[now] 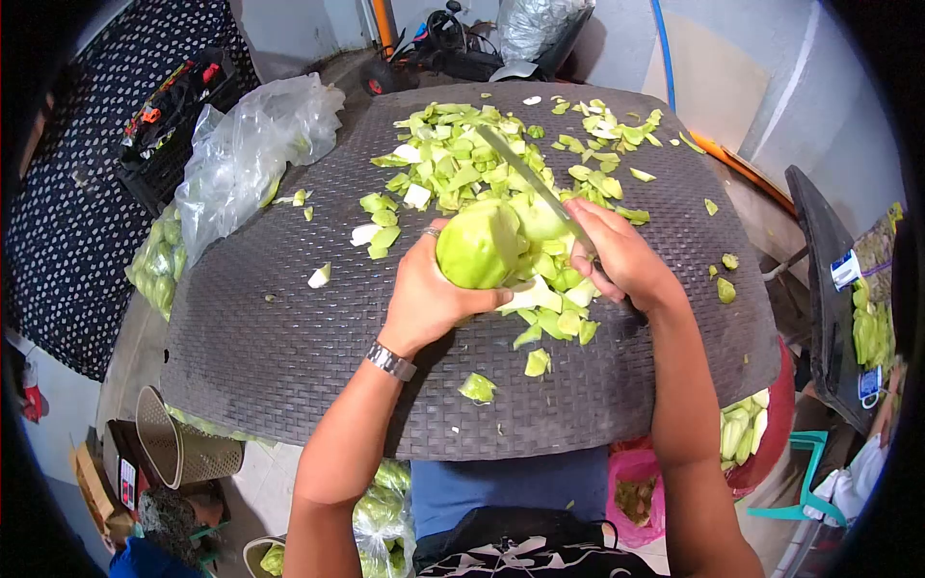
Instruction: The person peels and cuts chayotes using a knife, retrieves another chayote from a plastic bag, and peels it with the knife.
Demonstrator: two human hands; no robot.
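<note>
Two bare hands: apart, each clamped on its own thing; the left hand [424, 289] grips a large, rounded, light-green fruit [477, 246] from its left and near sides, and the right hand [621, 255] is closed around the near end of a long knife with a flat grey blade [525, 169].
Green fruit: held above the middle of the surface, over the cut pieces; a paler rounded piece [540, 217] shows just beside it, towards the knife, and whether the two are joined I cannot tell.
Knife: slanting away from the right hand, tip towards the far side, over the heap; contact with the fruit is unclear.
Surface: a dark grey-brown, woven-pattern table [289, 356] with rounded edges.
Green and whitish cut pieces [462, 154]: heaped beyond the fruit, scattered to the right and on the near side.
Left wrist: a silver metal-link watch [390, 360].
Clear, crumpled plastic bag [255, 135]: at the table's far left edge.
Floor, left: a beige perforated plastic basket [183, 445].
Near right: a red tub [782, 414] holding long pale-green pieces [742, 429], and a pink plastic bag [626, 520] with darker scraps inside.
</note>
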